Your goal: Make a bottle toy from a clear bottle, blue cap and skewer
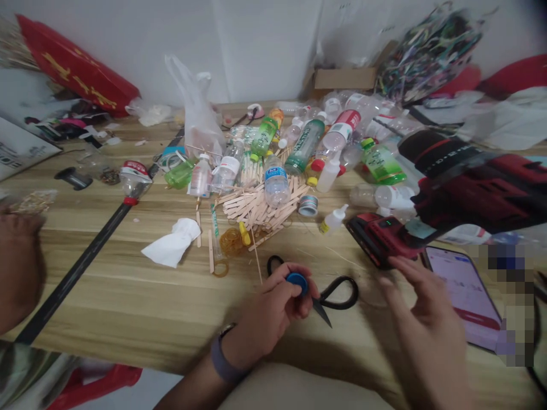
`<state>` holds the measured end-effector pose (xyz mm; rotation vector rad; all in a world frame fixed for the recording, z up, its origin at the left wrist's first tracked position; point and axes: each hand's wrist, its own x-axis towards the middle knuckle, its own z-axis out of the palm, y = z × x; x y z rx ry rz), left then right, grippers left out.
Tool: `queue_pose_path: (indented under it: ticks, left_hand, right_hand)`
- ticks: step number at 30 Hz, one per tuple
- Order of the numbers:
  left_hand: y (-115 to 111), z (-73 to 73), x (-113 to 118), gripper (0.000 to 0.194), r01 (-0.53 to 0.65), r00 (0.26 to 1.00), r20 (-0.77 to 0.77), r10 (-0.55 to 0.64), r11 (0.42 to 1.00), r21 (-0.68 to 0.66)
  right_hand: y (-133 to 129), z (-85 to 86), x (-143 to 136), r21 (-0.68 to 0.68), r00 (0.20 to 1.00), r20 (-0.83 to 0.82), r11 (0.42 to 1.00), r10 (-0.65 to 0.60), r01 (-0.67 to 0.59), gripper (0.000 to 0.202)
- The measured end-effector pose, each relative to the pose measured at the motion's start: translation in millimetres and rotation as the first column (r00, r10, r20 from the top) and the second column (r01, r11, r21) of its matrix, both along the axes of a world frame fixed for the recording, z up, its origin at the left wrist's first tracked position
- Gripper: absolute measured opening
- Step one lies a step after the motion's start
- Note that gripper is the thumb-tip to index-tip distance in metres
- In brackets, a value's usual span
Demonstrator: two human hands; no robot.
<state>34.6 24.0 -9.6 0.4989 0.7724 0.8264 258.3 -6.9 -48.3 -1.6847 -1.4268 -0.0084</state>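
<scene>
My left hand (280, 307) pinches a blue bottle cap (298, 283) between thumb and fingers above the table. Black-handled scissors (339, 293) lie just behind and under that hand, one handle loop on each side of it. My right hand (427, 336) is slightly blurred, its fingers apart and nothing in them. Its fingertips reach the battery base of a red and black cordless drill (465, 182); whether they touch it I cannot tell. To the right of this hand lies a phone (464, 293) with its screen lit.
Wooden sticks (256, 205), rubber bands (233, 242), a glue bottle (333, 219) and many plastic bottles (305, 145) cover the table's middle and back. A crumpled tissue (173, 244) lies left of them. Another person's arm (21, 267) rests at the left, beyond a black strip (81, 262).
</scene>
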Motion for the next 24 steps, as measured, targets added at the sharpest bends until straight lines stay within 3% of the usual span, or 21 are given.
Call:
queue_pose_path:
  ticks: [6, 13, 19, 24]
  left_hand:
    - [-5.6, -2.1, 2.4, 0.015, -0.024, 0.999, -0.029, 0.024, 1.0, 0.013]
    - [-10.9, 3.4, -0.4, 0.03, -0.031, 0.998, -0.047, 0.032, 0.999, 0.011]
    - [-15.5, 0.4, -5.4, 0.048, 0.039, 0.988, -0.152, -0.032, 0.998, 0.044]
    - [-15.1, -3.6, -4.7, 0.032, 0.056, 0.965, -0.26, -0.035, 0.996, 0.071]
  right_hand:
    - [-13.5, 26.9, -27.5, 0.052, 0.951, 0.272, 0.984, 0.147, -0.168, 0.02]
    - [-4.1, 25.0, -54.4, 0.047, 0.864, 0.159, 0.87, 0.478, -0.491, 0.018]
    - [0.6, 25.0, -66.6, -0.001, 0.836, 0.091, 0.84, 0.541, -0.543, 0.017]
    - [1.0, 23.3, -69.3, -0.043, 0.817, 0.074, 0.821, 0.571, -0.57, 0.018]
